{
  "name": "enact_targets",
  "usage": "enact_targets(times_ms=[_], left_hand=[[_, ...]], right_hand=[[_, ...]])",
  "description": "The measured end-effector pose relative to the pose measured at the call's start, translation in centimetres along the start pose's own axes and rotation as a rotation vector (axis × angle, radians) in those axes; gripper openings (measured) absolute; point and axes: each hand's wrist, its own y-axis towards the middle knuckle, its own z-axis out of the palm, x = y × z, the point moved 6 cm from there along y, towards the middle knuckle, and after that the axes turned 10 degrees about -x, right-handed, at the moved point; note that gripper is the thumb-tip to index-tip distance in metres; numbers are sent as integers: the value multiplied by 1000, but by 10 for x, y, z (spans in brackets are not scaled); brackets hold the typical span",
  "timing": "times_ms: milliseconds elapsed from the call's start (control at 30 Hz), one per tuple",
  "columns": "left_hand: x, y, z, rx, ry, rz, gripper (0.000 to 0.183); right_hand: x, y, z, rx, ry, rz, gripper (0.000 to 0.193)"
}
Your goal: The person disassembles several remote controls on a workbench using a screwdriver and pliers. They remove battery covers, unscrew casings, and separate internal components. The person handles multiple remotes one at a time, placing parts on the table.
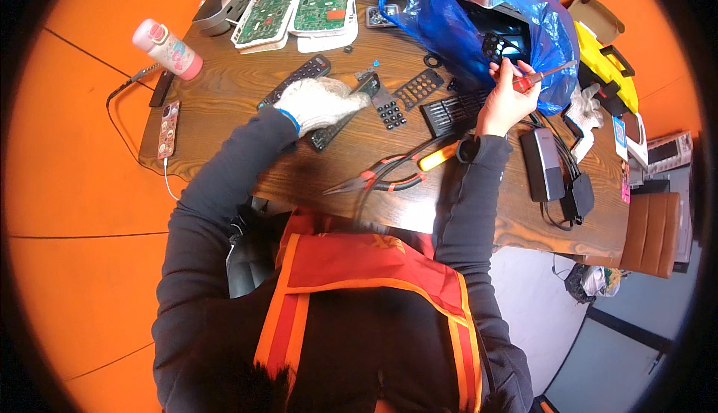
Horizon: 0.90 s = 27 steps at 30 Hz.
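Observation:
My left hand (318, 104), in a white knitted glove, is closed around a dark remote control casing (327, 133) that lies slantwise over the table. Against the glove's far side lies another black remote control (305, 74). My bare right hand (510, 103) is raised at the mouth of a blue plastic bag (426, 24) and grips a red-handled screwdriver (526, 82); its metal shaft points up and to the right. Between my hands lie two black rubber keypads, a nearer keypad (390, 113) and a farther keypad (419, 88). Dark items (502, 39) show inside the bag, partly hidden.
Pliers (378, 177) and a yellow screwdriver handle (438, 157) lie at the near edge. A black tool rack (449, 115) sits beside my right wrist. Far off are opened casings with green circuit boards (323, 3). A pink bottle (170, 50), phone (169, 130) and adapter (541, 165) stand around.

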Motion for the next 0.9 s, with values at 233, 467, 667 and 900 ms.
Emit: enact_targets(times_ms=[233,467,667,900], left_hand=[[-30,22,-22,-408,387,616,14],[-54,109,42,-156,18,441,36],[-63,146,30,-242,-214,449,36],[-63,103,42,-35,-64,356,39]], right_hand=[[1,6,-8,-63,17,23,26],[4,5,-7,-70,33,45,27],[6,4,-6,-82,16,60,25],[5,2,-5,-83,-7,88,24]])
